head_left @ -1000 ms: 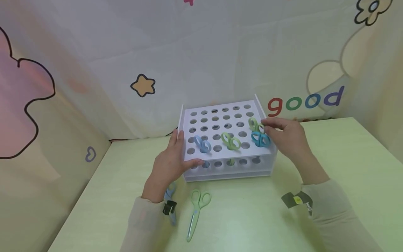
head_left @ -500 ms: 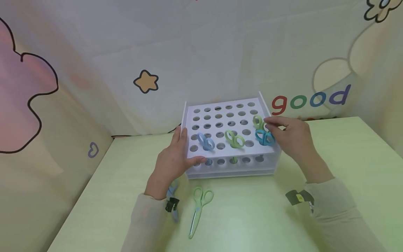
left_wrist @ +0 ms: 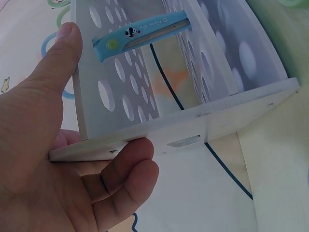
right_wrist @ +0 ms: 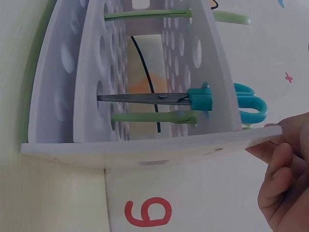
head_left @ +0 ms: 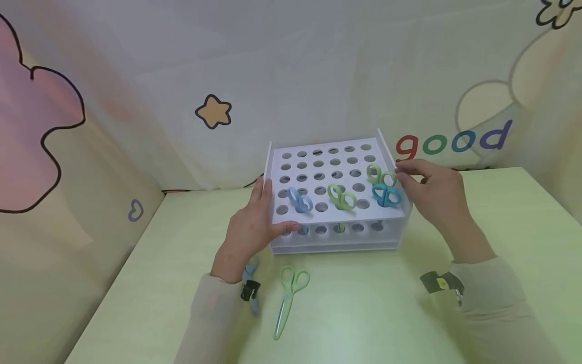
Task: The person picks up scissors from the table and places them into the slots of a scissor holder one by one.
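A white rack (head_left: 318,182) with rows of round holes stands on the table. My left hand (head_left: 251,222) grips its left side, thumb over the front top edge, fingers curled against the side panel. At the right side panel, my right hand (head_left: 434,194) pinches the upper edge between thumb and fingers. Several scissors stand in the holes, handles up: light-blue scissors (head_left: 300,200), green scissors (head_left: 342,197), teal scissors (head_left: 386,195) and, behind these, other green scissors (head_left: 381,176). In the right wrist view, the teal scissors' blades (right_wrist: 149,98) pass down between the tiers.
Green scissors (head_left: 285,303) lie on the pale green table (head_left: 354,308) in front of the rack. Light-blue scissors (head_left: 251,270) lie beside them, partly hidden by my left wrist. A printed cloth wall (head_left: 309,76) rises close behind the rack.
My right hand has shifted slightly right, away from the rear green scissors' handle to the rack's side panel. The left hand keeps its hold. The whole scene has drifted right and up slightly.
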Tool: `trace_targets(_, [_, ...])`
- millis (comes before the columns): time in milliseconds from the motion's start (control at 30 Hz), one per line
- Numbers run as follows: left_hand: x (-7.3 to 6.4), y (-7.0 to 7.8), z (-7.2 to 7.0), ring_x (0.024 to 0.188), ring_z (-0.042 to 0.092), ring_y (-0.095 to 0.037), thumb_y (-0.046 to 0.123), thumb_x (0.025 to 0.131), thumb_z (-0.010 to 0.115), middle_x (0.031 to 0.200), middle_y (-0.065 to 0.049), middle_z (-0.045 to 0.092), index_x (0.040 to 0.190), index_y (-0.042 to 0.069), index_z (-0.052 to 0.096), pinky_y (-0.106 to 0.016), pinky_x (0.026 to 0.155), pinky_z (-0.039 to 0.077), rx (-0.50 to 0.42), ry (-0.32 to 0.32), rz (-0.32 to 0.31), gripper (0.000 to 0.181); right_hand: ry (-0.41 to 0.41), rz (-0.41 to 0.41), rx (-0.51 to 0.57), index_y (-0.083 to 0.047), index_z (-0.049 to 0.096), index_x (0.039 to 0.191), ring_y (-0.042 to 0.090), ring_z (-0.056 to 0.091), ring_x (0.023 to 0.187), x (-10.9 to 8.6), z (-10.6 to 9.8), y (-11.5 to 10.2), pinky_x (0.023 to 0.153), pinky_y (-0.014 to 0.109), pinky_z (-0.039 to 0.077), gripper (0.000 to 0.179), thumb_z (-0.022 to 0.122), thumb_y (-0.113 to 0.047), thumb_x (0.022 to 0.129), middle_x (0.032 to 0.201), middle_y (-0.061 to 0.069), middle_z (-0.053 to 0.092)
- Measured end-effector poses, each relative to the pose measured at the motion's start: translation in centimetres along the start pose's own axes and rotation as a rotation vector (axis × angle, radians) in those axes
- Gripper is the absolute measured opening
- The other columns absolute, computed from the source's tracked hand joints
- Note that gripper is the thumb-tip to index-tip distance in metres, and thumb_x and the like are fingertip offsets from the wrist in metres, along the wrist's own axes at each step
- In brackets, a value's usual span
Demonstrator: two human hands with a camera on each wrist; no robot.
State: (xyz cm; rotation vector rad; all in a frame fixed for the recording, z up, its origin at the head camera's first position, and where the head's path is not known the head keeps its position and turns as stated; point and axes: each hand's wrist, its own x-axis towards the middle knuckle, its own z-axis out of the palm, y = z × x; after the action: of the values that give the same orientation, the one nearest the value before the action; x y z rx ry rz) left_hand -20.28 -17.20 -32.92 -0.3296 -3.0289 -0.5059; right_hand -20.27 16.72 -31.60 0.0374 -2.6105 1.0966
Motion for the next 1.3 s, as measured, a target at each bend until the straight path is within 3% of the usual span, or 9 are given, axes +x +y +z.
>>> trace_targets(267, [0.2,0.1,0.0,0.066,0.055,-0.024,0.064,0.079,0.077,0.168,-0.014,0.008,0.162,0.002,0.009,-0.033,0.055,0.042,0.003,-0.008,-0.011,0.124,0.060,-0.034,0.060,-0.008,0.069,0.129,0.026,0.052,0.086,-0.8,-0.7,-1.3,0.058,0.017,0.042,0.037,0.060,-0.032,0.103,0.112,0.013,0.070])
trace_targets(533, [0.3,0.1,-0.1,0.067,0.055,-0.024,0.064,0.079,0.077,0.169,-0.012,0.005,0.162,0.003,0.005,-0.033,0.055,0.042,-0.015,-0.021,-0.035,0.126,0.021,-0.002,0.161,-0.012,0.069,0.127,0.024,0.059,0.080,-2.0,-0.9,-3.4,0.061,0.020,0.049,0.043,0.061,-0.045,0.100,0.108,0.009,0.068])
trace_targets(700, [0.2,0.2,-0.1,0.064,0.054,-0.023,0.064,0.080,0.077,0.169,-0.012,0.005,0.162,0.003,0.005,-0.032,0.054,0.041,-0.019,-0.030,-0.034,0.125,0.005,-0.060,0.247,-0.011,0.073,0.121,0.021,0.059,0.065,-2.7,-0.3,-4.2,0.058,0.022,0.048,0.036,0.065,-0.038,0.100,0.101,0.008,0.071])
trace_targets(967, [0.2,0.3,-0.2,0.064,0.054,-0.022,0.064,0.080,0.077,0.169,-0.012,0.004,0.162,0.003,0.005,-0.032,0.053,0.041,-0.021,-0.029,-0.025,0.125,-0.125,-0.211,0.342,-0.005,0.074,0.113,0.019,0.062,0.066,-4.5,1.3,-4.7,0.060,0.022,0.051,0.021,0.069,-0.019,0.098,0.098,0.010,0.073])
trace_targets(1200, [0.1,0.2,-0.2,0.067,0.055,-0.023,0.063,0.080,0.077,0.168,-0.014,0.005,0.162,0.002,0.006,-0.032,0.054,0.041,-0.020,-0.021,-0.016,0.125,-0.200,-0.204,0.404,-0.003,0.074,0.110,0.019,0.060,0.065,-5.4,2.4,-4.0,0.058,0.024,0.048,0.019,0.072,-0.015,0.096,0.081,0.003,0.068])
trace_targets(1300, [0.1,0.2,-0.2,0.068,0.055,-0.022,0.064,0.079,0.077,0.168,-0.014,0.005,0.162,0.002,0.006,-0.032,0.054,0.041,-0.014,-0.023,-0.015,0.125,-0.220,-0.188,0.422,-0.002,0.073,0.110,0.020,0.061,0.066,-5.5,3.0,-3.9,0.059,0.025,0.050,0.020,0.073,-0.015,0.096,0.082,0.004,0.069])
